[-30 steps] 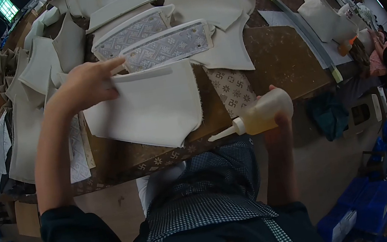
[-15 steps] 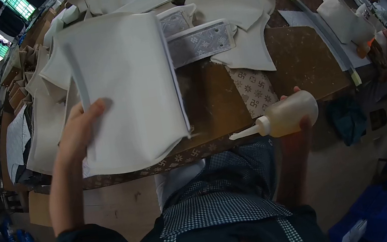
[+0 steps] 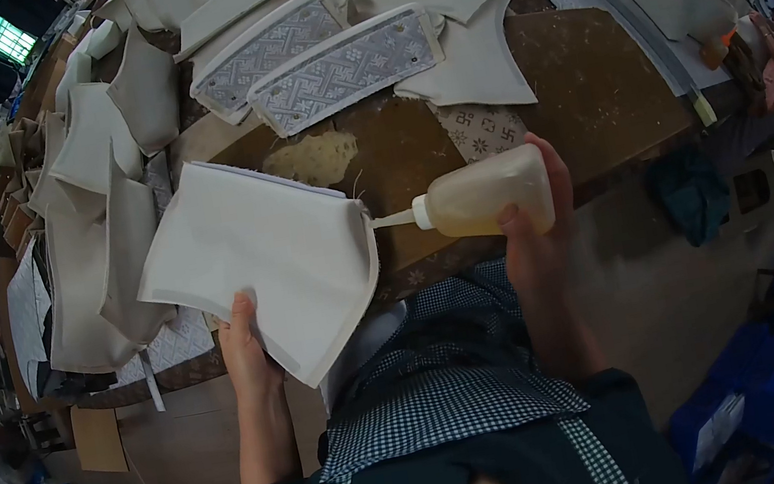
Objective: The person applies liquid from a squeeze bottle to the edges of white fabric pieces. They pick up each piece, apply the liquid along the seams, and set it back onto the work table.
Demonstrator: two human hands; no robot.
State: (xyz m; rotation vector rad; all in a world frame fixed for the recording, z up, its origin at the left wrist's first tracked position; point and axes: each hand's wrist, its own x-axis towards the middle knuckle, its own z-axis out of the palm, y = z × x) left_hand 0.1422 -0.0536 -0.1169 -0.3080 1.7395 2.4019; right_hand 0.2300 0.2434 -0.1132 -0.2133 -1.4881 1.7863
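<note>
My left hand (image 3: 247, 350) grips the lower left edge of a white leather-like panel (image 3: 263, 257), thumb on top and fingers hidden beneath. The panel is tilted over the front edge of the table. In my right hand (image 3: 544, 207) is a squeeze bottle (image 3: 491, 193) of yellowish liquid, lying nearly level with its nozzle pointing left. The nozzle tip meets the panel's right edge near its upper corner; whether liquid comes out cannot be seen. Loose threads stick up at that corner.
Two panels with a grey patterned face (image 3: 344, 68) lie behind on the brown board (image 3: 597, 97). White curved panels (image 3: 103, 236) stand stacked at the left. A long grey strip (image 3: 626, 27) lies at the right. Blue crates (image 3: 746, 398) stand on the floor.
The white panel has turned and come down toward me with my left hand. My right hand has brought the bottle leftward, and its nozzle now meets the panel's edge.
</note>
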